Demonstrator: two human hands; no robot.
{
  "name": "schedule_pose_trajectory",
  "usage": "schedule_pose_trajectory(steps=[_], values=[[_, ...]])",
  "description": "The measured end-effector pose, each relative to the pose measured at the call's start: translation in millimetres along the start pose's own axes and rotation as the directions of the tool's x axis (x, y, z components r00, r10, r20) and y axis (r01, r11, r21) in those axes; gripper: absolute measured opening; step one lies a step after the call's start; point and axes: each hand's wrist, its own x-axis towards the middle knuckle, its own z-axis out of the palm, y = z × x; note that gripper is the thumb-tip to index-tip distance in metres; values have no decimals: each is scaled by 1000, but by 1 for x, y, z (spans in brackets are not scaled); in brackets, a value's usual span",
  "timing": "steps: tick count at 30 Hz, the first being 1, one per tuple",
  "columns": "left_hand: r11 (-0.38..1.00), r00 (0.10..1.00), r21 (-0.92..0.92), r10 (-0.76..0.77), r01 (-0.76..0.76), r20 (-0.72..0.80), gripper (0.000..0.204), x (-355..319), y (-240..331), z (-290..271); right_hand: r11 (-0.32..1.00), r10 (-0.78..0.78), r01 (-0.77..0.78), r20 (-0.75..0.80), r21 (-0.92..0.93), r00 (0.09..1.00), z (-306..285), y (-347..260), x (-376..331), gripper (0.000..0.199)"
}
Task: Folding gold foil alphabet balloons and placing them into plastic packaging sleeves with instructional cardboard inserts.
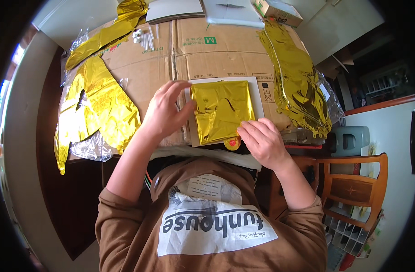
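Folded gold foil balloon (223, 109) lying flat on a white card (258, 97), both on the flattened cardboard box (198, 54) covering the table.

Left hand (164, 113) at the folded balloon's left edge, fingers spread and laid flat, fingertips pressing the foil down; nothing pinched.

Right hand (262, 140) at the folded balloon's lower right corner, fingers together and extended, pressing flat on the foil and card; no grasp.

Small round yellow tab (232, 143) poking out just below the folded balloon's bottom edge, between the two hands.

Left of the folded balloon, well apart: crumpled gold foil balloons (98, 104) with clear plastic wrap (87, 147) beneath.

Right of it, near: long gold foil strip (298, 77) running toward the far edge.

Beyond it: small white straws (146, 41), a small carton (280, 11).
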Motion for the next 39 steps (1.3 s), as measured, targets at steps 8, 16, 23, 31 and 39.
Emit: schedule_pose_trajectory(steps=[8, 16, 23, 31, 39], values=[[969, 892, 42, -240, 242, 384, 42, 52, -2, 11, 999, 19, -19, -17, -50, 1000, -6, -4, -8, 26], [967, 869, 36, -243, 252, 432, 41, 56, -7, 15, 998, 34, -37, -46, -59, 998, 3, 0, -4, 26], [958, 846, -7, -250, 286, 471, 41, 59, -10, 14, 999, 12, -14, -44, -53, 999, 8, 1, -2, 26], [892, 823, -99, -358, 441, 440, 42, 57, -8, 12, 996, -6, -1, -86, -85, 996, 10, 5, 7, 25], [869, 868, -95, -466, 485, 171, 24, -66, 61, -13, 985, 148, -131, -176, 108, 973, -9, 21, 15, 29]])
